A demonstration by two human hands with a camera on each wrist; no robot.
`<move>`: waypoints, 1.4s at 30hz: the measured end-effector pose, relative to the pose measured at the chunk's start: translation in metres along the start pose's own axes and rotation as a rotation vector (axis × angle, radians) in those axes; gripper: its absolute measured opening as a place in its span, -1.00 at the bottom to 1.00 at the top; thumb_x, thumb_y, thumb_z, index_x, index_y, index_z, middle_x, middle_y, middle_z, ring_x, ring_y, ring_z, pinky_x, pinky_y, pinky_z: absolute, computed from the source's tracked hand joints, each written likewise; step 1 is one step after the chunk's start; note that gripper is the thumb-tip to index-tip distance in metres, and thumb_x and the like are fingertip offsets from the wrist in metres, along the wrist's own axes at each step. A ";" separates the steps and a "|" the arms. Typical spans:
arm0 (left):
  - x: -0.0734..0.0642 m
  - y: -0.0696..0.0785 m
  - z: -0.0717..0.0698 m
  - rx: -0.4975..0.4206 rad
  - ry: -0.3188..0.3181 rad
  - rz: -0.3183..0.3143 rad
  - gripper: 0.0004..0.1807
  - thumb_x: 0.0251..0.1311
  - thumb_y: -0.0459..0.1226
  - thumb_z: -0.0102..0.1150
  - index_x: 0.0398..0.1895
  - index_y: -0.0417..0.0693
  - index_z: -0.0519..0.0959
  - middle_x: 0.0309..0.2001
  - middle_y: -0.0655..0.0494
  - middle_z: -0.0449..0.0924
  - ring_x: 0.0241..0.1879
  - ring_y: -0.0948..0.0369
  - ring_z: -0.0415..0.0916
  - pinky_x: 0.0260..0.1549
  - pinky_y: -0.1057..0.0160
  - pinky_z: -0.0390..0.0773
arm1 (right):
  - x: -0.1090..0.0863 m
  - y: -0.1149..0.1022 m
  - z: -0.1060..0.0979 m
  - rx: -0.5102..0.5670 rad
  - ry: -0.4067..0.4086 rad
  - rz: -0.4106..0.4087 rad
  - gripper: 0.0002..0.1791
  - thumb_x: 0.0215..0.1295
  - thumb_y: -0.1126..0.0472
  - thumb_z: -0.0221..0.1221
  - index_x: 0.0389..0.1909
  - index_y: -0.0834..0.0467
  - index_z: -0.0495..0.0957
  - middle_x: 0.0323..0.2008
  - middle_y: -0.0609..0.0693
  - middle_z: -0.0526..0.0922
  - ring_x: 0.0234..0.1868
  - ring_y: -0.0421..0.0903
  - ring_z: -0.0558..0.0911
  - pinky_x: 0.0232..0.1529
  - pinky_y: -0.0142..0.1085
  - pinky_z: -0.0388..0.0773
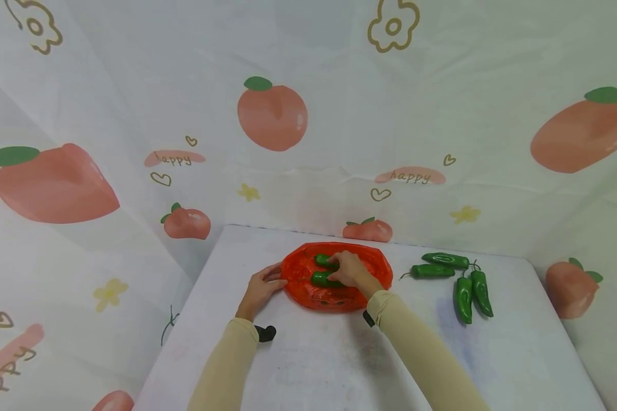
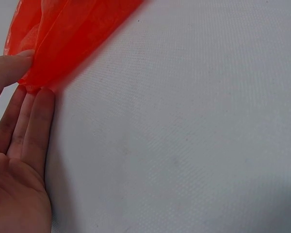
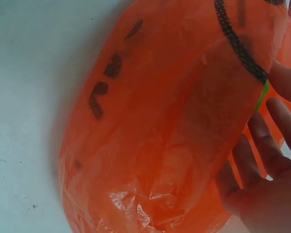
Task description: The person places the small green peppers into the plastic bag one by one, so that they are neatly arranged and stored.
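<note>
A thin red plastic bag (image 1: 334, 302) lies spread with its mouth facing up. Two green chili peppers, an upper one (image 1: 324, 261) and a lower one (image 1: 321, 278), lie side by side inside it. My left hand (image 1: 261, 290) pinches the bag's left edge, thumb above and fingers beneath, as the left wrist view shows. Reaching in from the right, my right hand (image 1: 353, 269) has its fingertips at the peppers' right ends. In the right wrist view its fingers spread behind the bag's rim, a green sliver (image 3: 262, 97) near the thumb; I cannot tell whether they grip a pepper.
On the white table (image 1: 308, 365), several more green peppers lie right of the bag: two horizontal ones (image 1: 444, 260) at the back and two upright ones (image 1: 464, 299) in front. A white cloth with printed fruit (image 1: 272, 117) hangs behind and beside the table.
</note>
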State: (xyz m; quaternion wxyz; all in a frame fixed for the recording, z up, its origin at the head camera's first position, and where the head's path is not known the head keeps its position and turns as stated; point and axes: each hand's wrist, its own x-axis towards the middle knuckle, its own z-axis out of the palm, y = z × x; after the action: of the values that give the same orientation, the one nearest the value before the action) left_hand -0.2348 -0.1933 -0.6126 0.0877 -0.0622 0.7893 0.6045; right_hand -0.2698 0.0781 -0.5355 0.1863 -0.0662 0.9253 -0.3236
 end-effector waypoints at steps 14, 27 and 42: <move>-0.005 0.003 0.001 0.023 0.007 0.011 -0.42 0.28 -0.26 0.35 0.38 0.11 0.51 0.30 0.03 0.60 0.30 0.04 0.55 0.29 0.03 0.58 | -0.003 -0.001 0.002 -0.124 -0.057 0.041 -0.55 0.21 0.25 0.43 0.13 0.21 0.62 0.03 0.07 0.66 0.02 0.00 0.55 0.27 -0.04 0.60; 0.000 -0.003 0.000 0.006 0.004 0.005 -0.41 0.26 -0.24 0.38 0.37 0.16 0.51 0.29 0.08 0.61 0.28 0.07 0.56 0.26 0.05 0.60 | -0.005 -0.001 0.000 -0.179 0.010 0.025 -0.66 0.27 0.23 0.39 0.01 0.23 0.57 -0.05 0.10 0.62 -0.06 -0.01 0.55 0.20 -0.07 0.64; 0.000 -0.005 0.001 0.026 0.008 0.017 -0.42 0.26 -0.24 0.37 0.37 0.16 0.52 0.28 0.07 0.62 0.28 0.07 0.57 0.27 0.04 0.60 | -0.016 -0.002 -0.010 -0.457 0.188 -0.116 -0.46 0.35 -0.05 0.32 0.16 0.19 0.44 0.08 0.17 0.52 0.10 0.13 0.48 0.17 0.01 0.60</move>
State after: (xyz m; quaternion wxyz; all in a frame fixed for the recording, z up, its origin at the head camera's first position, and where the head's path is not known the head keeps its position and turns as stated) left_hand -0.2336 -0.1938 -0.6179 0.0804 -0.0567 0.7978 0.5948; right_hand -0.2588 0.0863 -0.5227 0.0609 -0.1292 0.9824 -0.1208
